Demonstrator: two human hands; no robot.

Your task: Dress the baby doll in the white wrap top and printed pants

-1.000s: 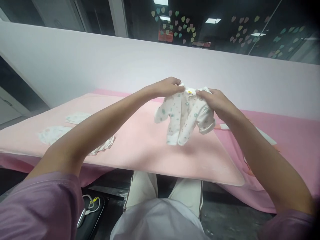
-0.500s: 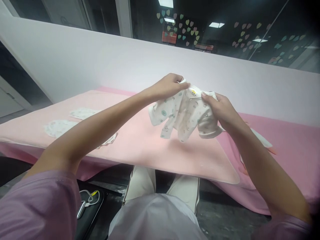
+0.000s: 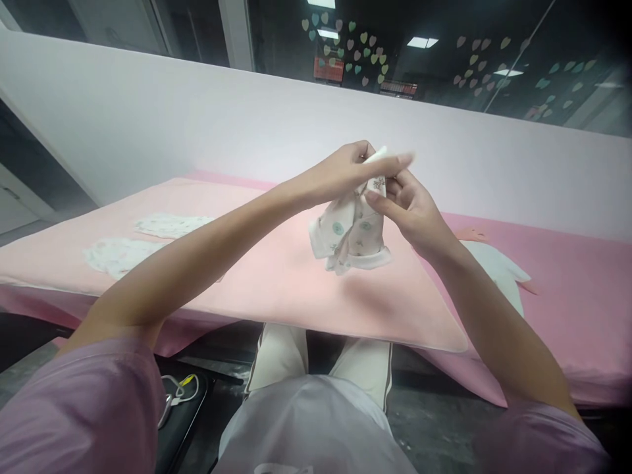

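A small white baby shirt (image 3: 363, 230) with green and grey prints hangs in the air above the pink-covered table (image 3: 296, 289). It is folded together so that its sleeves hang side by side. My left hand (image 3: 363, 164) is closed on the upper edge of the shirt, with one finger stretched out to the right and slightly blurred. My right hand (image 3: 407, 201) pinches the same upper part from the right, thumb in front. The two hands meet at the top of the shirt, and the fingertips partly hide each other.
Folded white printed baby clothes (image 3: 116, 255) lie on the left of the table, partly behind my left forearm. On the right, a white bird figure (image 3: 494, 266) shows on the darker pink cloth. A white cable (image 3: 185, 390) lies on a black surface below. Behind stands a white wall (image 3: 222, 118).
The hands have come together. The shirt, spread between them before, is now folded over on itself, its right side brought to the left. My right hand has moved left.
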